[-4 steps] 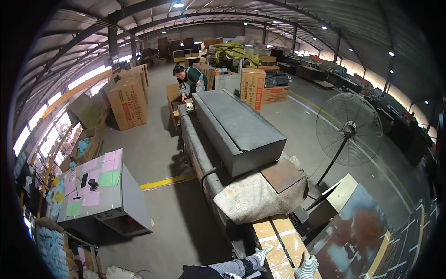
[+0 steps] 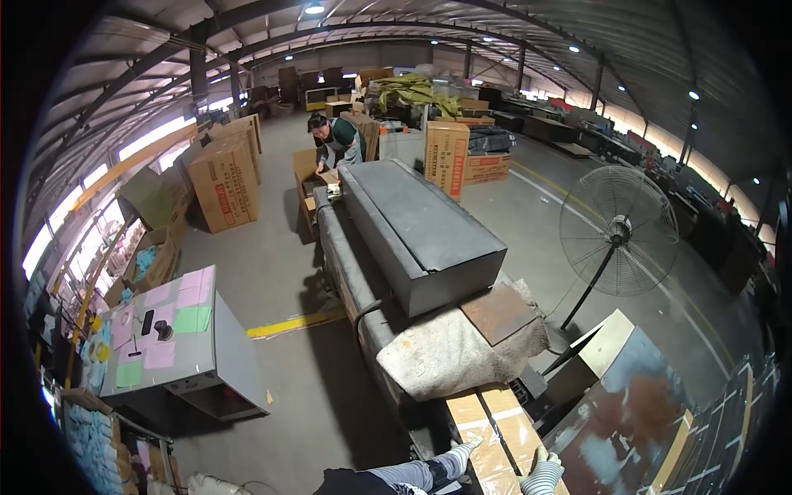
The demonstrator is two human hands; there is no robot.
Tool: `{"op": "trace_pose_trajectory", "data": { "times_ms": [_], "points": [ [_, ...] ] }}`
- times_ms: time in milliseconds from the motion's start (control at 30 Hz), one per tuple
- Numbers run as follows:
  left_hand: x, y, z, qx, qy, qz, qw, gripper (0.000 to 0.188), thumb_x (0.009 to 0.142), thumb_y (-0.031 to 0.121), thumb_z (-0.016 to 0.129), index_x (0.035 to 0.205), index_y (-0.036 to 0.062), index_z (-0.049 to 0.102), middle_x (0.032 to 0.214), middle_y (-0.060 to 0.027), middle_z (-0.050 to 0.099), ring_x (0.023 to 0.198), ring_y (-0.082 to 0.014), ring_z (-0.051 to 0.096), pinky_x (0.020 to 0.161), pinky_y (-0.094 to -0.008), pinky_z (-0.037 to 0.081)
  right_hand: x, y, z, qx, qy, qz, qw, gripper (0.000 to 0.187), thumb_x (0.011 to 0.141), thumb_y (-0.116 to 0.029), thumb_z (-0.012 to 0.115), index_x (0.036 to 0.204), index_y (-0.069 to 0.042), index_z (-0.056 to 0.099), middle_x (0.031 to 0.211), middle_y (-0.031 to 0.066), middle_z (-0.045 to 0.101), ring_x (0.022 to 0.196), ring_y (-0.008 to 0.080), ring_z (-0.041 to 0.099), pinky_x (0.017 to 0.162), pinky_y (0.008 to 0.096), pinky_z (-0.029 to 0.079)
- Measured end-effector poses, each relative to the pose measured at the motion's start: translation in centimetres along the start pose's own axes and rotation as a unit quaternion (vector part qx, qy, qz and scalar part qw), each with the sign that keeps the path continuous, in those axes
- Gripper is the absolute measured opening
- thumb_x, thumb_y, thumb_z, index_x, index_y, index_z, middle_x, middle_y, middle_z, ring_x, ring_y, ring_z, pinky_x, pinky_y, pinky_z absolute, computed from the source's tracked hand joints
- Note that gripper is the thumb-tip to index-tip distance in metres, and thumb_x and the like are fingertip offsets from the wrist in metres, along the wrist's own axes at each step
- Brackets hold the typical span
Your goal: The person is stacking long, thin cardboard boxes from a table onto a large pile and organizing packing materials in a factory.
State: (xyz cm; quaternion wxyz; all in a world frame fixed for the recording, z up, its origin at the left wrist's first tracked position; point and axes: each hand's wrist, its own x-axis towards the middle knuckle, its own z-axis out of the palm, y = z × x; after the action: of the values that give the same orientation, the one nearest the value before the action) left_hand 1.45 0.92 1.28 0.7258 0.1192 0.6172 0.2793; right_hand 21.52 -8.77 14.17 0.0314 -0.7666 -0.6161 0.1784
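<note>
Machine (image 2: pixel 421 219), grey-hooded, carries a loosely draped cloth (image 2: pixel 437 351) over its near end. Tan package (image 2: pixel 507 417) lies at the cloth's lower edge. Left hand (image 2: pixel 465 450) touches its left side, right hand (image 2: pixel 544 474) its right; whether either grips cannot be told. Judged risk: loose cloth edge could snag the package if pushed forward.

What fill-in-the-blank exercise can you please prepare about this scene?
1. The brown package lies between the left hand and the ____ hand.
2. Pink and ____ paper sheets lie on the grey cabinet.
3. The floor strip beside that cabinet is ____.
4. The standing ____ has a round wire guard.

Missing words: right; green; yellow; fan.
</note>
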Motion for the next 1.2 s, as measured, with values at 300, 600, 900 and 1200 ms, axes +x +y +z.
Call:
{"op": "trace_pose_trajectory", "data": {
  "times_ms": [300,600,900,1200],
  "points": [
    [9.8,-2.6,-2.9,-0.049,0.021,0.039,0.998,0.112,0.071,0.04,0.088,0.151,0.005,0.019,0.15,-0.0175,0.038,0.135,-0.0318,0.042,0.104,-0.047,0.042,2.4,-1.3,0.6,-0.015,0.042,-0.055,0.998,0.092,0.07,-0.044,0.075,0.146,-0.013,0.034,0.13,0.0268,0.046,0.12,0.0469,0.045,0.102,0.0564,0.038],
    [10.0,0.6,-5.1,0.029,0.05,-0.069,0.996,0.107,0.069,0.059,0.083,0.148,0.0082,0.031,0.15,-0.0152,0.039,0.132,-0.0365,0.043,0.099,-0.0618,0.041,6.7,-3.4,4.1,-0.048,0.046,-0.066,0.996,0.088,0.062,-0.052,0.081,0.133,-0.01,0.05,0.115,0.024,0.056,0.111,0.0399,0.054,0.092,0.0522,0.043],
    [17.4,6.7,-4.7,0.096,-0.235,0.257,0.932,0.049,0.093,0.047,0.052,0.127,0.0128,0.059,0.131,-0.0122,0.061,0.118,-0.0319,0.058,0.099,-0.0532,0.046,14.5,-5.4,-0.2,0.012,0.149,-0.053,0.987,0.03,0.072,-0.015,0.067,0.1,-0.003,0.062,0.094,0.0224,0.064,0.095,0.042,0.061,0.079,0.0539,0.048],
    [14.8,-4.4,4.5,0.09,-0.222,-0.19,0.952,0.041,0.091,0.058,0.054,0.116,0.0255,0.057,0.123,-0.0056,0.058,0.117,-0.0287,0.053,0.091,-0.0555,0.042,-9.2,6.0,-14.7,-0.01,0.373,0.139,0.917,0.059,0.07,-0.024,0.068,0.12,0.005,0.054,0.117,0.0229,0.058,0.111,0.0371,0.055,0.099,0.0499,0.043]
  ]
}}
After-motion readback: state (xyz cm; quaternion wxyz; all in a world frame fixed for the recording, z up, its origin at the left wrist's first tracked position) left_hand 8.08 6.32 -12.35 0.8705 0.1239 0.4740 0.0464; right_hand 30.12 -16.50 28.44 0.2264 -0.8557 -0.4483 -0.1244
